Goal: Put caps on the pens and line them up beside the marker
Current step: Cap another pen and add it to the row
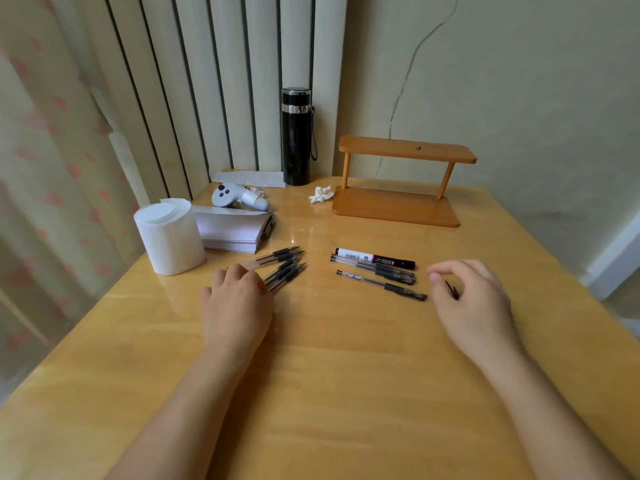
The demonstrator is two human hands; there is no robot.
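A black-and-white marker [375, 258] lies across the wooden table [346, 375]. Just in front of it lie capped clear pens: two pressed together [374, 269] and one more [381, 285], all roughly parallel to the marker. To the left, several uncapped pens [282, 266] fan out with their tips pointing right. My left hand [237, 299] rests on the rear ends of that bunch, fingers curled over them. My right hand [474, 299] hovers right of the capped pens, thumb and forefinger apart, with a small dark pen cap [452, 289] tucked in the curled fingers.
A white paper roll [169, 235] and a stack of white sheets [232, 230] sit left of the pens. Behind them lie a grey controller [239, 197], a black flask [296, 136], a crumpled tissue [321, 195] and a small wooden shelf [398, 181].
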